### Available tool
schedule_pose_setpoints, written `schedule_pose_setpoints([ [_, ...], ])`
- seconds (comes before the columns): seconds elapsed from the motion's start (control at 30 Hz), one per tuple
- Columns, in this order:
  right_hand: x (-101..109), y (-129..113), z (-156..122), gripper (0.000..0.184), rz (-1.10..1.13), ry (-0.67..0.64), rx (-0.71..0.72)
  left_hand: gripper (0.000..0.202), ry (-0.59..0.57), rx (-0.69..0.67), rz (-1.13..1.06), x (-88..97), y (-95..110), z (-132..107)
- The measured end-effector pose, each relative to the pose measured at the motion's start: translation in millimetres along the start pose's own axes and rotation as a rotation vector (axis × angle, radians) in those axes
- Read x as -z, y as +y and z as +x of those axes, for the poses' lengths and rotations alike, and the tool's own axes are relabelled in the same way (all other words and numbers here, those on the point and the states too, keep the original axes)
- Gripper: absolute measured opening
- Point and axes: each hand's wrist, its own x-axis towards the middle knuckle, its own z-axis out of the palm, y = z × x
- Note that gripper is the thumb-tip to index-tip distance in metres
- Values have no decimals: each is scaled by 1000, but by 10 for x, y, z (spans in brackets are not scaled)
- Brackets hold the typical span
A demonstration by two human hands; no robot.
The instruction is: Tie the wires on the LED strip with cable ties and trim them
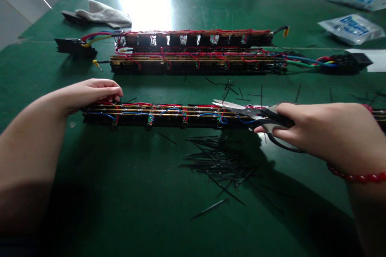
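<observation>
A long black strip (169, 115) with brass rails and red and blue wires lies across the green table (126, 192) in front of me. My left hand (90, 93) rests curled on its left end, fingers pressed down on it. My right hand (319, 132) grips grey-handled scissors (256, 113), whose blades are slightly apart and point left over the strip's right part. A red bead bracelet (356, 176) circles my right wrist.
A heap of cut black cable-tie ends (217, 160) lies just in front of the strip, with more scattered behind it. Two more wired strips (196, 54) lie farther back. A cloth (102, 14) sits far left, plastic bags (351, 28) far right.
</observation>
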Motion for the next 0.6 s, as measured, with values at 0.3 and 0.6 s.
schedule_pose_setpoints([
  [0.3,55,-24,53,41,14,-253,-89,57,-25,20,63,24,-24,7],
  [0.6,143,-34,127,47,77,-476,-130,54,-31,21,66,35,-55,24],
])
